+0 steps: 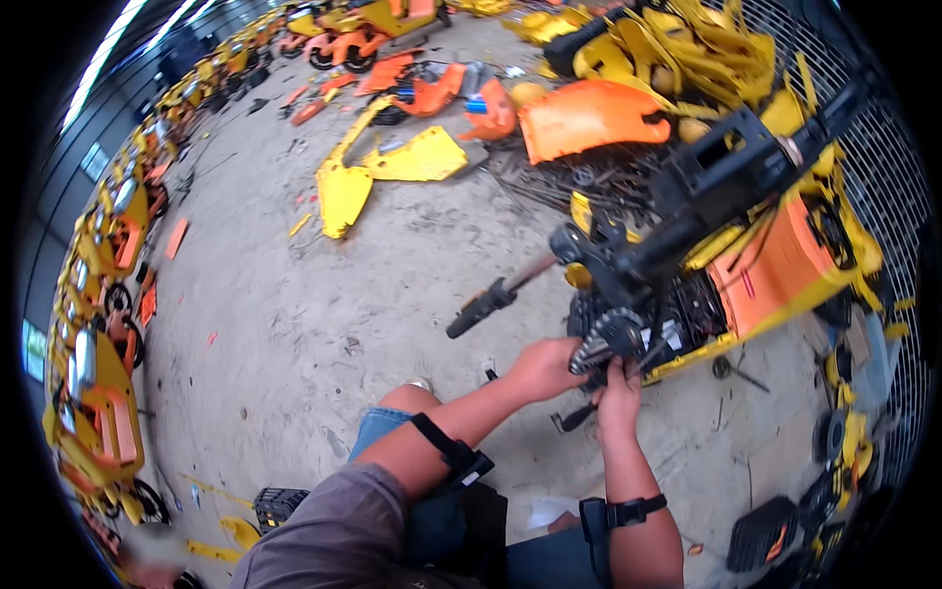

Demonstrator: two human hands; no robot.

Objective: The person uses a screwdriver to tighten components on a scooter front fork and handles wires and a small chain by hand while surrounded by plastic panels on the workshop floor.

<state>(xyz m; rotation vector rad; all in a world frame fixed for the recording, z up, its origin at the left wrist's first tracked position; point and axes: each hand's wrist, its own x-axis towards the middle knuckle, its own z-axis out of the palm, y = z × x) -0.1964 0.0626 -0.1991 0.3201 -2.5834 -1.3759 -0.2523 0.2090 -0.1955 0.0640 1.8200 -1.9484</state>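
My left hand (554, 365) has closed fingers at the black toothed crank assembly (608, 339) on a partly stripped yellow-and-orange scooter. My right hand (618, 393) is just below it, fingers bent up against the underside of the assembly. What either hand grips there is too small or hidden to make out. A black pedal arm (577, 417) hangs between my hands. The black frame tube (706, 196) slants up to the right over the orange body panel (765, 270). A black-gripped rod (476, 314) sticks out to the left of the assembly.
Rows of yellow scooters (108, 402) line the left side. Loose yellow (343, 201) and orange panels (589, 123) and dark scrap lie beyond the scooter. A wire mesh (873, 147) stands at the right. A black crate (760, 535) and a tyre (829, 437) lie at the lower right.
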